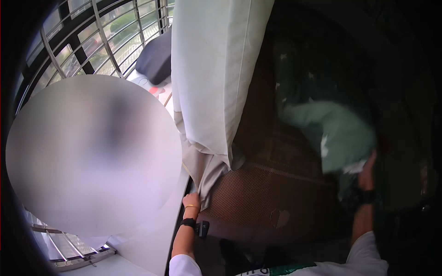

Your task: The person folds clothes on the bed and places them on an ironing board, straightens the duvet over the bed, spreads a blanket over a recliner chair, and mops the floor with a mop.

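Observation:
A long whitish curtain (212,78) hangs from the top of the view, and its beige lower end is bunched together. My left hand (191,200) is closed round that lower end. On the right, my right hand (367,177) is closed at the near edge of a puffy pale green cloth (338,129), which may be a pillow or a folded quilt. Motion blur and shadow hide part of that hand's fingers. Beneath lies a brown woven mat (244,188) with a heart-shaped mark near its front.
Beyond the curtain, a barred window (106,41) curves round the left side. A dark grey rounded object (155,57) rests on the ledge behind the curtain. A white surface (142,248) lies at lower left, and a blurred oval covers much of that side. Deep shadow fills the far right.

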The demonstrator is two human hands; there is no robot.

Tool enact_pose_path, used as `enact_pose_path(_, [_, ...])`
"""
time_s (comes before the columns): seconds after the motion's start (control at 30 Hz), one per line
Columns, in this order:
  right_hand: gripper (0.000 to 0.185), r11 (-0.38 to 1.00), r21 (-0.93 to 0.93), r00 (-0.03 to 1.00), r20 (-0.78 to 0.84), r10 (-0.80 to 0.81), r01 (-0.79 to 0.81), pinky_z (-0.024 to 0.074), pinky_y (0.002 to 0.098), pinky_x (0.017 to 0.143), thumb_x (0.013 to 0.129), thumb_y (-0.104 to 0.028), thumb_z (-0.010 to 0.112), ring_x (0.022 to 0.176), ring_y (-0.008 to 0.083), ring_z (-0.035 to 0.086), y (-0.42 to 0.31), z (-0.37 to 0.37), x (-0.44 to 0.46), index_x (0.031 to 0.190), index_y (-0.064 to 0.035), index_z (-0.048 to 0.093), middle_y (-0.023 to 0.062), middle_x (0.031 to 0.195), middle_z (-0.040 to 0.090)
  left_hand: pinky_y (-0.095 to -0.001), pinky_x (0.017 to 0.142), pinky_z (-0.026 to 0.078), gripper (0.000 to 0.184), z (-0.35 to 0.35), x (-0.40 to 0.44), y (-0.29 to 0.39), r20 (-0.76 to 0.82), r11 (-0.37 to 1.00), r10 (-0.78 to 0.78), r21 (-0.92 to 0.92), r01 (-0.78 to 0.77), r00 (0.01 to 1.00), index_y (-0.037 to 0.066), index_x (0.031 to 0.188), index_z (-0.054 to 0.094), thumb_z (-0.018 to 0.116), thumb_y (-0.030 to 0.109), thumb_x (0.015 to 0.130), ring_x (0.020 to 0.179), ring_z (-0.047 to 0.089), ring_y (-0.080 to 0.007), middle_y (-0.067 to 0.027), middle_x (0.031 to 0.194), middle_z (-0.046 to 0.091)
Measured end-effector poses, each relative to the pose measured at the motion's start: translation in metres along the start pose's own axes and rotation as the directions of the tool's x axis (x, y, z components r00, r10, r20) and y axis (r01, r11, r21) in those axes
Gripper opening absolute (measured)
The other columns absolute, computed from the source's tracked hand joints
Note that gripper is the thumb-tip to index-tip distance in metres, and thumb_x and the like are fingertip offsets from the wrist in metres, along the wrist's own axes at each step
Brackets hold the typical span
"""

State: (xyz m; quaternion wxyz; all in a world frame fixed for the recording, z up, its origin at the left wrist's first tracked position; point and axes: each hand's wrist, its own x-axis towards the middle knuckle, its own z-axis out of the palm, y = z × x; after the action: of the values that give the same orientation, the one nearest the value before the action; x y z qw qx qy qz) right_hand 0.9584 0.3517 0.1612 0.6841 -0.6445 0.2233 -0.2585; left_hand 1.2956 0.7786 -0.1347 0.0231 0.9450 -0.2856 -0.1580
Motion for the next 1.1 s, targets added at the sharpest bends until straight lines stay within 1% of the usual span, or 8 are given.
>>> enact_pose_path(0.17, [0.028,0.555,-0.830,0.542,0.440,0.716,-0.060,0.0422,0.0323,0.082,0.087,-0.020,0.040,0.084,0.0189,0.053,0.095,0.156,-0.071,0.104,-0.0021,0.052,0.0094,0.094,0.055,-0.0371,0.063,0.046,0.016,0.013,-0.180,-0.097,0.298,0.961,-0.270,0.149,0.235,0.916,0.013,0.080,0.061,0.046,0.016,0.076,0.081,0.059,-0.0242,-0.0098,0.084,0.061])
enact_pose_path(0.27, [0.036,0.988,-0.153,0.646,0.757,0.096,0.032,0.0447,0.0299,0.070,0.072,-0.019,0.054,0.077,0.0185,0.056,0.142,0.323,-0.093,0.105,-0.0043,0.052,0.0132,0.086,0.058,-0.0367,0.070,0.046,0.022,0.005,-0.194,-0.105,0.276,0.920,-0.334,-0.115,0.376,0.901,0.010,0.091,0.060,0.049,0.023,0.077,0.086,0.058,-0.0230,-0.0098,0.093,0.060])
enact_pose_path(0.37, [0.048,0.851,-0.496,0.340,0.781,0.524,-0.173,0.0441,0.0350,0.074,0.067,-0.027,0.057,0.081,0.0245,0.058,0.184,0.333,-0.110,0.105,0.0008,0.049,0.0171,0.083,0.059,-0.0370,0.074,0.045,0.032,-0.036,-0.213,-0.077,0.259,0.486,-0.302,-0.786,0.382,0.917,0.008,0.098,0.058,0.049,0.032,0.079,0.090,0.057,-0.0244,-0.0091,0.097,0.059])
enact_pose_path(0.4, [0.048,0.806,-0.579,0.308,0.750,0.585,-0.121,0.0452,0.0359,0.067,0.066,-0.028,0.056,0.071,0.0251,0.059,0.188,0.328,-0.118,0.104,0.0010,0.049,0.0161,0.075,0.059,-0.0372,0.078,0.044,0.046,-0.032,-0.203,-0.079,-0.014,0.818,0.067,-0.572,-0.063,0.998,0.006,0.114,0.049,0.046,0.039,0.082,0.098,0.052,-0.0254,-0.0096,0.110,0.053])
enact_pose_path(0.5, [0.049,0.774,-0.624,0.309,0.718,0.624,-0.112,0.0458,0.0376,0.059,0.066,-0.031,0.056,0.058,0.0261,0.059,0.184,0.304,-0.126,0.102,0.0012,0.048,0.0147,0.064,0.058,-0.0408,0.090,0.036,0.054,-0.078,-0.191,-0.029,0.544,-0.671,0.204,-0.528,0.521,0.814,0.008,0.126,0.033,0.046,0.039,0.083,0.113,0.039,-0.0229,-0.0096,0.124,0.041])
enact_pose_path(0.8, [0.049,0.919,-0.394,0.465,0.813,0.351,-0.004,0.0424,0.0348,0.070,0.070,-0.032,0.062,0.085,0.0244,0.053,0.185,0.204,-0.148,0.105,-0.0029,0.045,0.0144,0.092,0.054,-0.0318,0.055,0.042,0.025,-0.084,-0.153,-0.011,-0.090,0.623,-0.518,-0.722,0.303,0.851,-0.004,0.072,0.056,0.062,0.016,0.057,0.055,0.048,-0.0170,-0.0062,0.060,0.054])
enact_pose_path(1.0, [0.027,0.951,-0.108,0.908,0.284,0.309,-0.290,0.0433,0.0273,0.057,0.072,-0.016,0.063,0.065,0.0118,0.054,0.224,-0.007,-0.189,0.093,-0.0045,0.050,0.0040,0.071,0.057,-0.0346,0.074,0.043,0.034,-0.199,-0.192,-0.122,-0.312,0.606,-0.632,-0.769,0.202,0.709,-0.008,0.090,0.049,0.055,0.011,0.062,0.073,0.054,-0.0217,-0.0178,0.078,0.057])
enact_pose_path(1.1, [0.026,0.790,-0.541,0.942,-0.009,0.337,-0.288,0.0440,0.0266,0.060,0.071,-0.015,0.062,0.066,0.0124,0.053,0.204,-0.101,-0.247,0.093,-0.0046,0.051,0.0037,0.075,0.056,-0.0428,0.081,0.039,0.048,-0.131,-0.183,-0.177,-0.350,0.868,-0.484,-0.078,0.490,0.802,0.000,0.108,0.048,0.059,0.018,0.064,0.093,0.050,-0.0326,-0.0230,0.100,0.052])
